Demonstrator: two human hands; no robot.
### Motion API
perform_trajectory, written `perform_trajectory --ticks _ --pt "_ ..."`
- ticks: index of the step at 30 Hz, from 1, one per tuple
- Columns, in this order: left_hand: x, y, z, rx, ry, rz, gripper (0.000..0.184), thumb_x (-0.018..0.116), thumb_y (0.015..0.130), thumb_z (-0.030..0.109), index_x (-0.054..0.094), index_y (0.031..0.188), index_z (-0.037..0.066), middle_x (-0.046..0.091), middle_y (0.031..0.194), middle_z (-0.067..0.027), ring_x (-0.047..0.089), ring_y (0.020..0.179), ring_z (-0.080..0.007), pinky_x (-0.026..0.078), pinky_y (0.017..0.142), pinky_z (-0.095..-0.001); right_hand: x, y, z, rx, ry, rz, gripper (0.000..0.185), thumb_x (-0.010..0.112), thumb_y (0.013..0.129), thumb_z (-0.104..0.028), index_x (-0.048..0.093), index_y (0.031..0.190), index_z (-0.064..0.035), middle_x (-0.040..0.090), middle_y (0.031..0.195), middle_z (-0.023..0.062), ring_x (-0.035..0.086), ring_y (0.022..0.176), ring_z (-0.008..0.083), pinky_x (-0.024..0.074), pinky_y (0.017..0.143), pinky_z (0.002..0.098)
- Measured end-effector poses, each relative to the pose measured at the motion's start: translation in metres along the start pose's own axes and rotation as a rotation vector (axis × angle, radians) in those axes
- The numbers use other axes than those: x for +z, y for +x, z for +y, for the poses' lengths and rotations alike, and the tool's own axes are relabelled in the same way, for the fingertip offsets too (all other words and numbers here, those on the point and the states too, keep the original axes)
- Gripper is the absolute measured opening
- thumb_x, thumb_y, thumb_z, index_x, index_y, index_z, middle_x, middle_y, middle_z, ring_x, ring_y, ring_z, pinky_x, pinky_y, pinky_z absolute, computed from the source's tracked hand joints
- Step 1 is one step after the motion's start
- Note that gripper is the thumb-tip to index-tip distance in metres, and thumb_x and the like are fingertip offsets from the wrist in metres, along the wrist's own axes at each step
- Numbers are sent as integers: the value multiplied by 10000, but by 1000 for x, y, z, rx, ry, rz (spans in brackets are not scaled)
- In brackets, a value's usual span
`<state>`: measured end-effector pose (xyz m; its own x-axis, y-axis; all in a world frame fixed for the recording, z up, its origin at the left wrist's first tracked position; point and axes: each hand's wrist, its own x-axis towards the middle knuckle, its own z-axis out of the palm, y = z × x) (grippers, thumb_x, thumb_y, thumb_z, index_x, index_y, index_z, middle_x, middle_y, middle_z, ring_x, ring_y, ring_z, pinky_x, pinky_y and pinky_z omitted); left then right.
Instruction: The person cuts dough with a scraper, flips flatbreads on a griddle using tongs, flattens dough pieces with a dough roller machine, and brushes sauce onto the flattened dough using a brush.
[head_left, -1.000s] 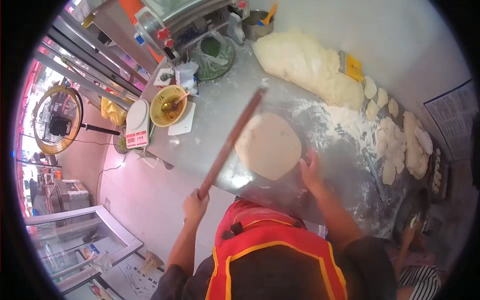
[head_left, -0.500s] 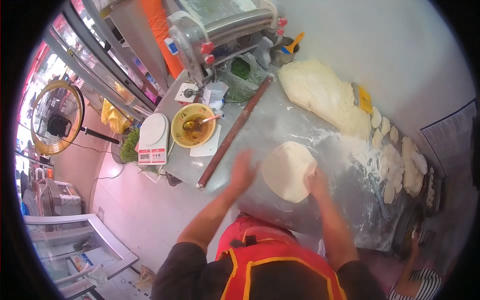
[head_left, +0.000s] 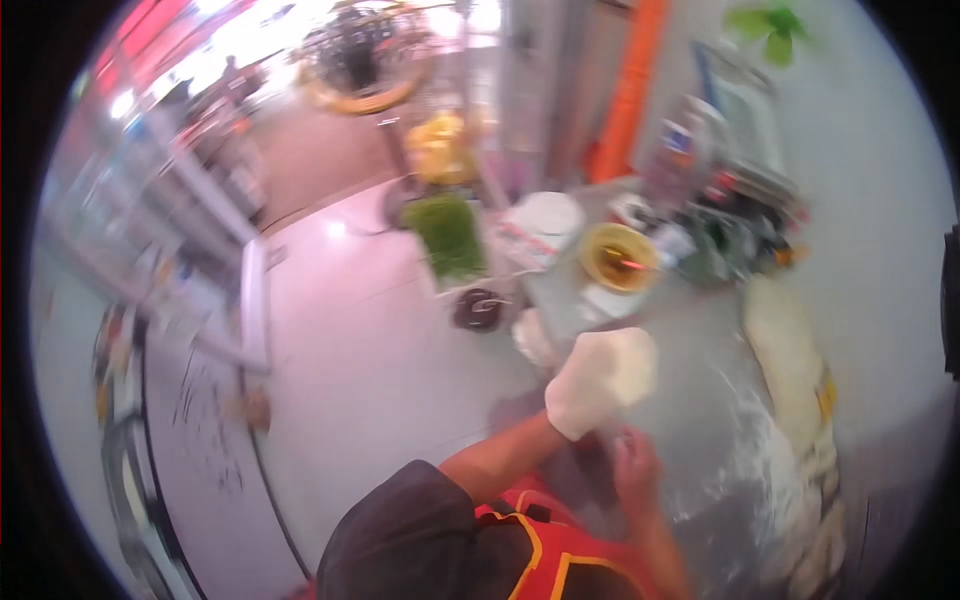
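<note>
A flat, pale sheet of dough [head_left: 605, 375] is lifted off the metal table, draped over my left forearm's end, so my left hand is hidden beneath it. Close to the lower right edge of the sheet is my right hand [head_left: 635, 460], blurred, its fingers bent; whether it pinches the dough cannot be made out. Beyond the dough, a yellow bowl [head_left: 620, 258] with brown liquid and a spoon stands on the table. The rolling pin cannot be made out.
A white scale [head_left: 545, 222] stands left of the bowl, near a tray of green leaves [head_left: 447, 235]. A large dough mass [head_left: 785, 350] and scattered flour lie along the right wall. The metal table [head_left: 690, 400] has its edge near my waist.
The view has swung left. The rolling pin, in my left hand at first, was set down on the table. The dough sheet has since been lifted off the table onto my left hand.
</note>
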<state>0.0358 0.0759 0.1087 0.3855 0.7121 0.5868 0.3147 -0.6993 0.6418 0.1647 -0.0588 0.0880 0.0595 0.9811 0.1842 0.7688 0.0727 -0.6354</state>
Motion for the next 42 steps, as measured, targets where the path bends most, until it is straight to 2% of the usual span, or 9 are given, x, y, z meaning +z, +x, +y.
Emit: perform_trajectory --ticks 5,12,15,21,24,34,38,40,42 --pt "-169 -99 88 144 403 236 138 625 549 134 584 673 89 574 736 -53 596 694 -230 474 516 -327 69 -47 -37 -118 229 -169 247 506 869 -114 547 1084 1 614 951 156 607 862 285 469 788 349" --pt "-326 -295 195 -612 1080 193 52 590 599 142 570 618 98 527 675 -69 568 573 -250 439 461 -361 175 -149 -95 -503 151 -499 276 556 831 -144 551 1077 -19 608 949 190 601 850 335 471 758 390" --pt "-380 -376 230 -815 1174 300 50 597 587 136 561 598 102 525 675 -67 567 583 -251 432 463 -361 194 -184 -116 -353 62 -752 287 561 828 -148 550 1087 -23 611 931 186 600 844 330 470 748 381" --pt "-511 -545 260 -1016 1336 541 149 523 690 198 545 757 68 531 801 -98 551 709 -255 414 596 -363 283 -219 -134 -435 -131 -893 256 586 804 -135 573 1036 -27 624 902 175 611 832 304 474 724 378" --pt "-608 -648 267 -1042 1387 704 209 486 741 230 537 837 51 533 864 -114 544 771 -257 404 662 -364 414 -217 -26 -538 -89 -896 241 598 791 -134 578 1000 -16 634 853 169 622 788 301 483 699 382" --pt "-978 -955 238 -883 1259 1266 416 362 912 334 509 1102 -6 543 1076 -166 518 981 -264 373 884 -367 453 -313 -344 -326 -42 -932 228 573 818 -127 549 994 16 630 772 138 622 673 221 489 646 339" --pt "-986 -1039 104 -1259 1340 976 546 404 900 432 509 1164 -34 543 1122 -238 483 1058 -396 353 946 -433 459 -320 -360 -290 16 -961 220 560 830 -130 544 995 14 625 766 140 618 659 200 487 638 319" --pt "-943 -947 93 -1388 1229 1002 487 499 866 350 503 1159 -39 531 1136 -246 460 1087 -420 339 964 -450 453 -325 -379 -236 -40 -965 217 554 832 -133 549 997 7 627 791 148 621 683 210 488 653 325" --pt "-886 -894 48 -1083 1240 930 435 565 829 246 493 1150 -39 476 1214 -240 418 1166 -386 314 1005 -439 449 -335 -351 -29 -13 -951 214 551 830 -138 560 994 -1 632 821 158 627 725 234 489 677 343"
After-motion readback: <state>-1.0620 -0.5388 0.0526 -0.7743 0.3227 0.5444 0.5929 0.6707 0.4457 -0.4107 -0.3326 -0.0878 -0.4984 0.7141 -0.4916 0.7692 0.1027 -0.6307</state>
